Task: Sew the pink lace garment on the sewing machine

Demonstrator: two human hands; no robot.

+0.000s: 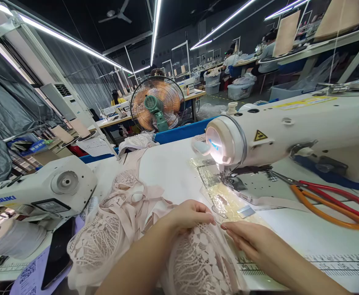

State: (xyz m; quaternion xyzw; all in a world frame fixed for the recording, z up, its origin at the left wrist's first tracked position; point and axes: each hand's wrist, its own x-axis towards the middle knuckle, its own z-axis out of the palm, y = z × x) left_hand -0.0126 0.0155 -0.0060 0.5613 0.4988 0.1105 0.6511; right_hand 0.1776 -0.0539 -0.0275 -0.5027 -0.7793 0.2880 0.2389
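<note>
A pale pink lace bra [198,256] lies in front of me at the table's near edge. My left hand [193,215] pinches its top edge between thumb and fingers. Opposite it, my right hand [248,239] has its fingertips pressed together at the same edge, a small gap from the left fingertips. What exactly lies between the right fingertips is too small to see clearly. More lace bras with straps [112,221] are heaped to the left of my left forearm. Just beyond my hands stands the lit sewing machine head [228,141], its needle area above a metal plate.
Scissors with orange and red handles [330,205] lie right of the needle area. A ruler strip [308,264] runs along the near edge. At left are another sewing machine [59,186], a phone [58,250] and a white roll [16,241]. A large fan [156,104] stands beyond the table.
</note>
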